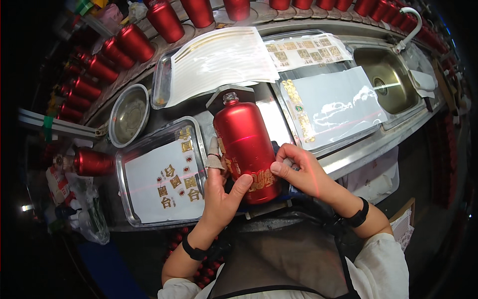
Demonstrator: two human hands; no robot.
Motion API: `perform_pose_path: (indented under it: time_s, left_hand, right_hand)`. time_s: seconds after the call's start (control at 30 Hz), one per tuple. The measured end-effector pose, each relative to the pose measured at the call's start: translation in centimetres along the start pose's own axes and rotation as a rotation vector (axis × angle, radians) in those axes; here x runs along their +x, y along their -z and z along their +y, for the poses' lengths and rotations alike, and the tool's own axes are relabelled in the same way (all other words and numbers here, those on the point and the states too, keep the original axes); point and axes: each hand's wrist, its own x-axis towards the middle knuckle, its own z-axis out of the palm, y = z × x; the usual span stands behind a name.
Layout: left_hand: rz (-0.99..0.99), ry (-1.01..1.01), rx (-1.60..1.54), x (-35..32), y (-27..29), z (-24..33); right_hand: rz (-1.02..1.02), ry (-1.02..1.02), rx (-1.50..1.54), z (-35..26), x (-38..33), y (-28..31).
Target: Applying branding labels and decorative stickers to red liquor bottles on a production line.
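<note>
A glossy red bottle (245,134) with a clear threaded neck leans in front of me, its top tilted away. Gold decals run along its left side, and a gold decal band (262,180) circles its lower part. My left hand (221,194) grips the bottle's lower left, thumb on the front and fingers along the side; a cloth cover wraps one finger. At the lower right, my right hand (301,172) curls against the bottle, its thumb at the end of the gold band. Its fingertips are partly hidden. Behind the bottle's neck is a grey metal support (215,101).
On the left, a metal tray (124,199) holds a sheet of gold decals beside a round metal bowl (143,94). Rightward lie a decal sheet (333,104) and a sink (406,97) with a white faucet (416,30). Several red bottles (166,22) line the far edge.
</note>
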Motion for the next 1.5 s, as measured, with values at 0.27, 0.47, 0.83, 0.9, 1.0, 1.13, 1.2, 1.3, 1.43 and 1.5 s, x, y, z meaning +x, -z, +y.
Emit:
perform_pose_path:
  time_s: [0.27, 0.47, 0.83, 0.9, 1.0, 1.13, 1.2, 1.3, 1.43, 1.5]
  left_hand:
    - [-0.011, 0.045, 0.074, -0.5, -0.1, 0.7]
    - [0.004, 0.043, 0.105, -0.4, -0.3, 1.1]
    - [-0.127, -0.038, 0.053, -1.3, 1.3, 1.5]
    - [-0.148, -0.078, 0.226, -1.7, 1.8, 2.1]
    - [-0.178, -0.112, 0.462, -2.3, 1.4, 2.5]
    - [-0.073, -0.224, 0.843, -2.6, 0.1, 1.7]
    - [-0.028, -0.212, 0.79, -2.3, 0.1, 1.2]
    - [-0.02, -0.307, 0.759, -2.1, 0.2, 0.7]
    - [-0.047, -0.326, 0.71, -1.7, 0.7, 0.6]
    - [-0.069, -0.253, 0.71, -1.5, 1.0, 0.5]
  right_hand:
    - [-0.04, 0.059, 0.096, 0.7, -0.3, 0.4]
    - [-0.056, 0.096, 0.054, 1.1, -0.4, 0.4]
    - [0.299, -0.066, 0.598, -0.5, -1.0, 2.8]
    - [0.302, 0.059, 0.458, -2.1, -1.8, 1.7]
    - [0.195, 0.413, -0.068, -4.5, -2.5, -1.0]
    - [0.083, 0.718, -0.418, -5.4, -1.2, -4.1]
    - [0.216, 0.734, -0.445, -4.3, -0.9, -3.5]
    - [0.316, 0.399, -0.2, -1.7, -1.8, -0.9]
    - [0.326, 0.091, -0.012, 0.6, -2.5, 0.1]
    - [0.448, 0.119, 0.212, 0.3, -2.9, -0.5]
